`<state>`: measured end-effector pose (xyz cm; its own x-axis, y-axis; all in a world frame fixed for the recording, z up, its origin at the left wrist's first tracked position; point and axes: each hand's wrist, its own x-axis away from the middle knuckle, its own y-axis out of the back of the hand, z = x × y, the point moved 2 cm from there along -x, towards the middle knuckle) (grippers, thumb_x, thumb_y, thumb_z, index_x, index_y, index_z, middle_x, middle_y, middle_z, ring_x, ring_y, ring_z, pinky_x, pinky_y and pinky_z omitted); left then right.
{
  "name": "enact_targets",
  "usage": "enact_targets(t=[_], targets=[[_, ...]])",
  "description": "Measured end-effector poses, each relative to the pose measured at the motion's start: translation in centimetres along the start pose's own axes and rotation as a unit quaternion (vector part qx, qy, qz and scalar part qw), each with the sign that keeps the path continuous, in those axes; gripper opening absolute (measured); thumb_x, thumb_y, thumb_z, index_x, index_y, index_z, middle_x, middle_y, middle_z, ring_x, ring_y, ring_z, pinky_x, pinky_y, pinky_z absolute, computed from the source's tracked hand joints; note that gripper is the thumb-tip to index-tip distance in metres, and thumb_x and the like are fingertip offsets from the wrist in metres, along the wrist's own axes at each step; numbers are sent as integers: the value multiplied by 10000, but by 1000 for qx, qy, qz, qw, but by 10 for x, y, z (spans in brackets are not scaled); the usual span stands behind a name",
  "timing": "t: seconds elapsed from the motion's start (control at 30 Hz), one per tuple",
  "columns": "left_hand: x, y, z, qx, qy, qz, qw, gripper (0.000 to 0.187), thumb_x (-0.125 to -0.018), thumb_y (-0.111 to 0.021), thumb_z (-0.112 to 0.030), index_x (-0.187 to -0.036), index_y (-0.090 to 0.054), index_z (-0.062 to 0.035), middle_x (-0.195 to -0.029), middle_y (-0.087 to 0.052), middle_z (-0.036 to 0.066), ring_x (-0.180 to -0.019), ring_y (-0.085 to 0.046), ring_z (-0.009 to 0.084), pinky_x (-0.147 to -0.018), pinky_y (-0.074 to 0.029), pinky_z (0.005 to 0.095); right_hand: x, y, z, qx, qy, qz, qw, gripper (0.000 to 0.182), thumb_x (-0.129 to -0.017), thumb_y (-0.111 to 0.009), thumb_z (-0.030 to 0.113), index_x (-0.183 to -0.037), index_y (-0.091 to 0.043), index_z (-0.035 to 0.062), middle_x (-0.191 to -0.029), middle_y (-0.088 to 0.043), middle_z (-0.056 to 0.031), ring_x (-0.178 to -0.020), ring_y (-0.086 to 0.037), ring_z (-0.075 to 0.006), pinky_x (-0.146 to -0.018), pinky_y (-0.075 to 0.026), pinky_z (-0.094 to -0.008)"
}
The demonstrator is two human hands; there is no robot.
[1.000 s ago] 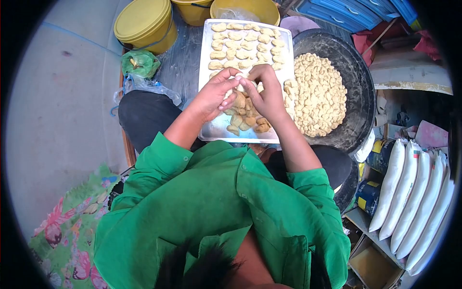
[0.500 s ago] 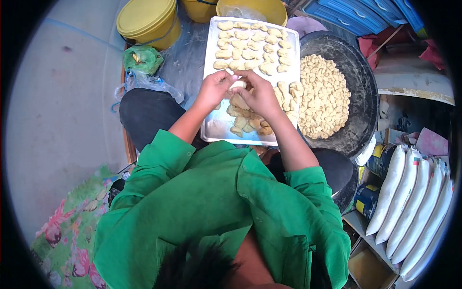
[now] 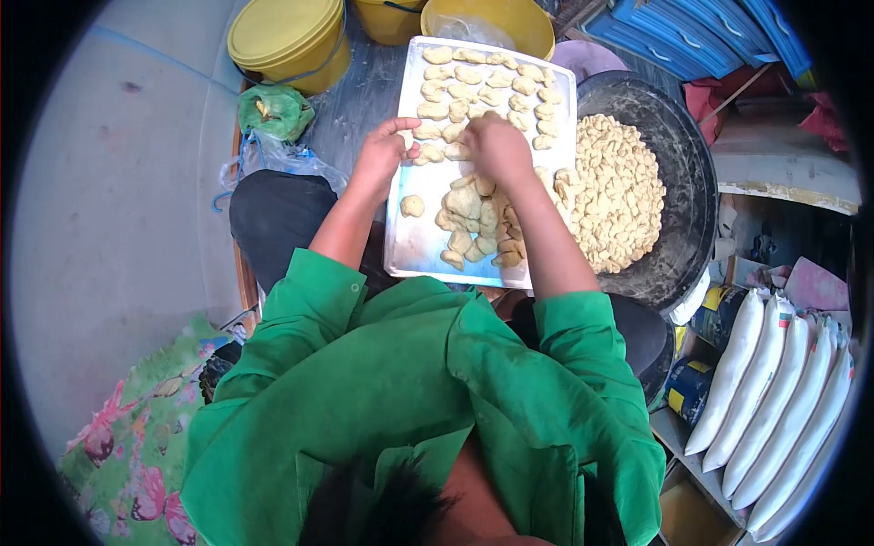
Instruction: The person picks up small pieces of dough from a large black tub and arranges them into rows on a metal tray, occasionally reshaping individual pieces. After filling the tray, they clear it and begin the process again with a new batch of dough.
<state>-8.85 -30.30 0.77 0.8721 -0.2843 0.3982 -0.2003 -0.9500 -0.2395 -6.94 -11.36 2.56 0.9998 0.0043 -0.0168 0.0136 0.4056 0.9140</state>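
Note:
A white tray (image 3: 398,238) holds rows of shaped dough pieces (image 3: 443,111) in its upper part and a heap of dough lumps (image 3: 468,217) lower down. At the tray's left edge, my left hand (image 3: 382,153) has its thumb and fingers apart around a pale dough piece (image 3: 406,139). My right hand (image 3: 498,150) reaches over the middle of the tray, back of the hand up; its fingertips are hidden among the dough pieces. One round lump (image 3: 411,206) lies alone near the left edge.
To the right, a black basin (image 3: 687,191) holds many small dough pieces (image 3: 619,191). Yellow buckets (image 3: 289,41) stand at the back, beside a green plastic bag (image 3: 275,112). Long white packages (image 3: 774,391) lie at the lower right, below blue drawers (image 3: 674,36).
My hands, together over the tray before, have parted: the left moved left to the edge, the right moved right and is lowered onto the dough. The tray appears slightly lower and farther right.

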Motion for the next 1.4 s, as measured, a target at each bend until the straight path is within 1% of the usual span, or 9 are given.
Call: enact_targets(t=[0.33,0.47,0.57,0.67,0.93,1.1,1.17,1.27,1.4], targets=[[-3,-3,-4,42,-70,0,997,280,-816,-498,78,-1094,-528,55,-996,-579,122,-859,-628,190,-769,-545,280,-83,-20,-14,129,-50,-43,989,240,-802,-625,276,-958,-699,109,-989,-637,-81,-989,-588,-276,-878,-447,-431],[-3,-1,-7,55,-72,-12,996,224,-838,-517,78,-1059,-535,46,-1002,-587,119,-870,-631,198,-780,-548,287,-91,-11,-20,74,-52,-58,994,231,-791,-669,245,-950,-683,79,-917,-638,-53,-859,-617,-228,-811,-481,-379],[-5,0,-8,118,-56,-11,991,215,-843,-540,62,-1054,-550,26,-1006,-595,114,-872,-626,187,-792,-541,297,-92,-9,-40,-506,-128,-42,852,364,-723,-770,79,-1031,-591,0,-772,-587,-29,-616,-568,-109,-573,-471,-216],[0,-9,-14,178,-79,32,980,197,-852,-567,36,-1046,-561,5,-1015,-600,112,-874,-621,176,-813,-525,304,-64,14,-15,-629,-117,23,768,342,-767,-728,19,-1069,-567,20,-812,-622,-32,-653,-600,-109,-562,-475,-205],[1,-16,-9,136,-153,26,979,263,-792,-688,-16,-1029,-576,-5,-981,-594,64,-847,-584,123,-772,-510,264,-11,8,33,-690,-81,89,713,277,-820,-596,-49,-1093,-551,-52,-996,-649,-144,-796,-645,-162,-691,-554,-257],[8,-20,-21,81,-180,-13,980,326,-783,-637,40,-1091,-542,-3,-952,-580,53,-850,-592,126,-741,-509,249,15,18,38,-650,-18,68,757,377,-769,-570,-74,-1143,-556,-27,-1028,-617,-119,-927,-621,-182,-806,-525,-304],[1,-14,-12,132,-86,45,987,406,-779,-592,74,-1167,-484,18,-979,-580,81,-873,-597,144,-734,-513,258,23,24,47,-459,134,-56,877,425,-752,-631,-25,-1168,-575,39,-1048,-583,-106,-1002,-585,-230,-858,-493,-346],[11,-16,-17,210,-3,84,974,396,-793,-557,79,-1178,-476,38,-1029,-575,113,-899,-595,161,-721,-515,266,27,21,48,-290,229,-71,926,391,-750,-682,42,-1132,-605,73,-1058,-557,-115,-991,-563,-285,-865,-483,-372],[15,-12,-16,254,31,98,962,239,-858,-573,-18,-1092,-544,18,-1020,-587,114,-865,-591,152,-682,-507,276,32,11,44,-197,271,-136,932,279,-764,-697,98,-1037,-642,88,-992,-595,-82,-952,-555,-297,-805,-474,-376]])
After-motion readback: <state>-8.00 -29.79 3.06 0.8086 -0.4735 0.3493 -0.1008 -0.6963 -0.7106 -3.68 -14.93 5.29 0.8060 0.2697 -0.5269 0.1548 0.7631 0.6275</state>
